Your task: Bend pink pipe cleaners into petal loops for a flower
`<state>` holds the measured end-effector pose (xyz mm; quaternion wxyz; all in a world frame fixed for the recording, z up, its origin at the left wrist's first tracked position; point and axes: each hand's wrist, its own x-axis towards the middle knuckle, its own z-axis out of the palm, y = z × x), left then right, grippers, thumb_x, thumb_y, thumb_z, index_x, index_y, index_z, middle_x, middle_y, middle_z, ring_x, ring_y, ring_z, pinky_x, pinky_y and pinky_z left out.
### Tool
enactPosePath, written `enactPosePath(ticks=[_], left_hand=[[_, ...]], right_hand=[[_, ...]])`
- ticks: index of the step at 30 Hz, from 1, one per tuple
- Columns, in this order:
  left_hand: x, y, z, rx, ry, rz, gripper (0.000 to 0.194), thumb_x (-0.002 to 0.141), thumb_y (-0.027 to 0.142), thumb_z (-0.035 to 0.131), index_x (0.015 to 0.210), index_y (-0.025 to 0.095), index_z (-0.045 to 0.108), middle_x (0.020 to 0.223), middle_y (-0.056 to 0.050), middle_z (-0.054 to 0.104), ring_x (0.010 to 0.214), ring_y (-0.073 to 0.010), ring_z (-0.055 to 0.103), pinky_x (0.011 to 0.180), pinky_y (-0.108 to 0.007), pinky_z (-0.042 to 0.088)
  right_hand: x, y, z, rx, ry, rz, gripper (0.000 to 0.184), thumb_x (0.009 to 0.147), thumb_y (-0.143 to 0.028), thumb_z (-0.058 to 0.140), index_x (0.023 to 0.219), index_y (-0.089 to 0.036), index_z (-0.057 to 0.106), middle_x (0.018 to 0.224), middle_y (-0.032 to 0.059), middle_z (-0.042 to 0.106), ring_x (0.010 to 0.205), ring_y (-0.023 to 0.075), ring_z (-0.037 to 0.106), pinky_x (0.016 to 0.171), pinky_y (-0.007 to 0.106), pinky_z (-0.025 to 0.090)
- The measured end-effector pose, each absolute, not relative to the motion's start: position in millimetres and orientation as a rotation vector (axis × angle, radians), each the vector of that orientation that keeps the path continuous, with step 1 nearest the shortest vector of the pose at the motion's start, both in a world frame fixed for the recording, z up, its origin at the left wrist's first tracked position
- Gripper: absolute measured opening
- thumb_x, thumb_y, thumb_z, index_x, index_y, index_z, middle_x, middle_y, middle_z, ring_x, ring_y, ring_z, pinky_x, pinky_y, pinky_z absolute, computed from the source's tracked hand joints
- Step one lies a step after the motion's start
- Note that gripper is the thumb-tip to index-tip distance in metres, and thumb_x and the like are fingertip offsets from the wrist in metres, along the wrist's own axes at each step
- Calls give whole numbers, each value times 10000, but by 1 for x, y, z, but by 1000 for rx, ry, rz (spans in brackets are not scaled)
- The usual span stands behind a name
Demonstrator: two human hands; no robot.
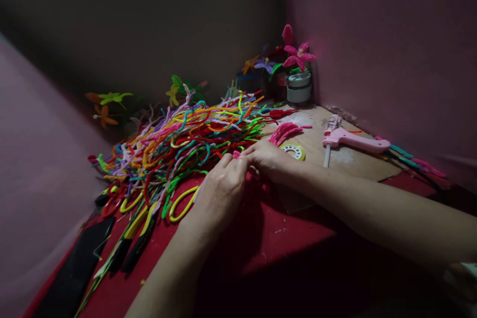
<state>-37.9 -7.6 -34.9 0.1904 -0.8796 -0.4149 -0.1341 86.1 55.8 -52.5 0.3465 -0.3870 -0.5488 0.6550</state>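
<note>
My left hand (pixel 219 191) and my right hand (pixel 269 159) meet over the red table (pixel 261 238), fingers pinched together on a small pink pipe cleaner piece (pixel 237 154). Just beyond them lies a big heap of coloured pipe cleaners (pixel 179 144). A bundle of pink pipe cleaner pieces (pixel 285 132) lies right of the heap, close to my right hand.
A yellow-green tape roll (pixel 294 151) and a pink glue gun (pixel 350 140) rest on a brown board (pixel 346 159). Pipe cleaner flowers (pixel 296 54) stand in a pot (pixel 299 88) in the corner. More flowers (pixel 108 104) lie at the left wall. Dark strips (pixel 74 268) lie front left.
</note>
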Motion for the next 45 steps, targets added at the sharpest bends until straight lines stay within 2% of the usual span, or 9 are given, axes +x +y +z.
enactPosePath(ticks=[6, 10, 14, 17, 22, 26, 32, 36, 45], left_hand=[[-46, -2, -26, -2487, -1241, -514, 102, 807, 219, 505, 878, 155, 542, 827, -68, 580, 823, -207, 486, 742, -356, 435], [-58, 2, -15, -2586, -1342, -778, 269, 723, 288, 630, 964, 196, 555, 1011, -69, 572, 977, -213, 490, 829, -371, 423], [-65, 4, -10, -2652, -1364, -1012, 83, 768, 250, 582, 822, 190, 601, 937, -48, 595, 923, -171, 532, 829, -323, 429], [-64, 4, -12, -2597, -1317, -1078, 92, 789, 236, 555, 731, 174, 589, 817, -35, 605, 820, -145, 543, 766, -287, 439], [-58, 4, -18, -2489, -1222, -692, 168, 833, 202, 467, 715, 179, 584, 658, -28, 574, 730, -154, 483, 668, -277, 415], [-52, 0, -19, -2410, -1162, -416, 170, 832, 190, 456, 747, 171, 602, 666, -53, 575, 771, -187, 467, 686, -311, 409], [-61, 1, -11, -2531, -1295, -876, 135, 759, 260, 593, 875, 194, 607, 889, -50, 608, 886, -185, 494, 795, -332, 418], [-70, 3, -7, -2649, -1407, -1135, 64, 781, 237, 565, 780, 191, 610, 902, -40, 601, 899, -168, 527, 822, -330, 422], [-55, 5, -18, -2663, -1366, -1003, 94, 804, 182, 528, 725, 169, 576, 707, -18, 564, 739, -133, 478, 690, -261, 415]], right_hand=[[88, 55, -47, -939, -1280, 1855, 146, 531, -52, 531, 435, -139, 463, 363, -37, 409, 343, 59, 339, 342, 205, 265], [89, 63, -47, -945, -1131, 1925, 108, 576, -63, 532, 491, -121, 500, 442, -7, 474, 395, 68, 377, 358, 204, 318], [89, 66, -46, -938, -1070, 1972, 102, 595, -66, 529, 506, -113, 515, 455, 1, 481, 400, 68, 372, 351, 202, 312], [89, 65, -45, -939, -1077, 1974, 97, 580, -65, 540, 496, -109, 517, 456, 2, 482, 403, 65, 370, 358, 201, 322], [89, 57, -44, -905, -1270, 1815, 119, 539, -72, 536, 444, -129, 491, 389, -17, 429, 377, 75, 371, 343, 213, 301], [87, 54, -47, -901, -1326, 1780, 158, 516, -54, 520, 405, -144, 451, 365, -29, 400, 357, 71, 355, 335, 217, 272], [90, 61, -45, -835, -1126, 2021, 100, 571, -64, 535, 492, -119, 505, 434, -15, 466, 404, 65, 372, 367, 196, 305], [92, 63, -42, -840, -1087, 2043, 85, 606, -74, 525, 526, -104, 531, 465, 0, 494, 414, 64, 374, 369, 193, 287], [90, 57, -44, -859, -1226, 1912, 113, 547, -59, 536, 465, -122, 489, 415, -18, 451, 392, 65, 375, 362, 203, 288]])
